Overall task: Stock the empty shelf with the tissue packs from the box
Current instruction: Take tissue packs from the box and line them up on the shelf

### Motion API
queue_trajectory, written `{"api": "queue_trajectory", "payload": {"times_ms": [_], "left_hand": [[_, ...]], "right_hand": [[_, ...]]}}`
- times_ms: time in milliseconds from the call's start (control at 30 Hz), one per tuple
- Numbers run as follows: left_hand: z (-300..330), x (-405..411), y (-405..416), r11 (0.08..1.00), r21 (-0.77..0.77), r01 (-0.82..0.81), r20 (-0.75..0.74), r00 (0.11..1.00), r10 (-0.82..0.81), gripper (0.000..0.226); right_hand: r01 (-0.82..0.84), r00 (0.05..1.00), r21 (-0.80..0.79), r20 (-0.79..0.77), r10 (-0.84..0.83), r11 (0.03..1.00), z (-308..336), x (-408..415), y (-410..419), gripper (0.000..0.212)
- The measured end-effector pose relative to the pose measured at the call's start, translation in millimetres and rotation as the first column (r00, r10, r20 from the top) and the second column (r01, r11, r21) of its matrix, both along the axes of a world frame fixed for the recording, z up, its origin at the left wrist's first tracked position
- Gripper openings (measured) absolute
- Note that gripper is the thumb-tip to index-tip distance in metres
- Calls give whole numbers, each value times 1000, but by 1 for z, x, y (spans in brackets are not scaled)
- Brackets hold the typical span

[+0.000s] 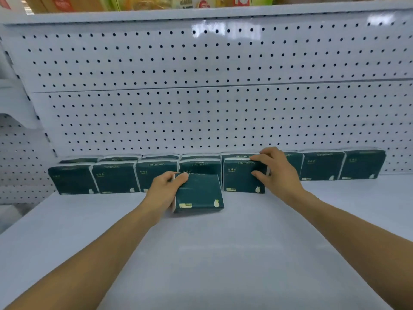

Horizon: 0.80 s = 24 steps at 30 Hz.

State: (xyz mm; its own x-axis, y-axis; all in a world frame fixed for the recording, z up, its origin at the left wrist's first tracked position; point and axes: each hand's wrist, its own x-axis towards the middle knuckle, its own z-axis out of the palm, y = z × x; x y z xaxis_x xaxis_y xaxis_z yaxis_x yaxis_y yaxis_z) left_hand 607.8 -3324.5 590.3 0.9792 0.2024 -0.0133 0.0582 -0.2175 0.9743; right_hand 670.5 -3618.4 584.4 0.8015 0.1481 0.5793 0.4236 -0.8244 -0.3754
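Dark green tissue packs (pixel 116 179) stood in a line along the back edge of the white shelf (pixel 223 253), up against the wall with the little holes (pixel 201 113). At the left end, more packs sat behind the front ones, so there were two lines there. Near the middle, the left hand (pixel 165 190) had its fingers curled round the side of one pack (pixel 199 194), with the thumb on top. That pack sat a bit in front of the line, not pushed in. Just to its right, the right hand (pixel 276 170) rested on another pack (pixel 243 177) in the line, fingers bent over its top and right edge. Two more packs (pixel 342 165) stood farther right, near the right end.

I think the job was partly done. The back was mostly full, but the whole front part of the shelf had no packs. I could not see the box.
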Motion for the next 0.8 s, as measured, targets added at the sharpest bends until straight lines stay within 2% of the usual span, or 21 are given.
{"api": "queue_trajectory", "payload": {"times_ms": [100,267,333,367,433,500,600,700,800], "left_hand": [[-1,2,-2,1000,-20,-2,-4,1000,2,53],[-2,-2,-10,998,-63,9,3,1000,-8,39],[2,-8,-15,997,-73,35,12,999,-34,33],[5,-12,-18,995,-78,66,29,998,-64,28],[11,-20,-27,987,-63,148,91,986,-142,22],[17,-26,-38,978,-32,207,156,967,-200,20],[23,-31,-61,956,-44,290,204,939,-275,24],[22,-31,-84,928,16,372,198,909,-367,24],[12,-21,-101,919,268,288,261,897,-357,25]], "right_hand": [[11,998,-58,64,-7,998,0,6,2,40],[13,995,-146,98,2,989,1,11,3,41],[2,988,-129,154,18,992,4,6,3,44],[-34,988,-68,147,44,997,8,0,3,46],[-192,981,121,-13,195,974,19,-19,6,49],[-346,884,290,-218,413,892,30,-38,9,50],[-468,735,364,-345,583,805,39,-53,7,50],[-496,712,399,-321,625,771,40,-59,-12,42],[-423,775,343,-343,531,839,28,-60,-55,40]]}}
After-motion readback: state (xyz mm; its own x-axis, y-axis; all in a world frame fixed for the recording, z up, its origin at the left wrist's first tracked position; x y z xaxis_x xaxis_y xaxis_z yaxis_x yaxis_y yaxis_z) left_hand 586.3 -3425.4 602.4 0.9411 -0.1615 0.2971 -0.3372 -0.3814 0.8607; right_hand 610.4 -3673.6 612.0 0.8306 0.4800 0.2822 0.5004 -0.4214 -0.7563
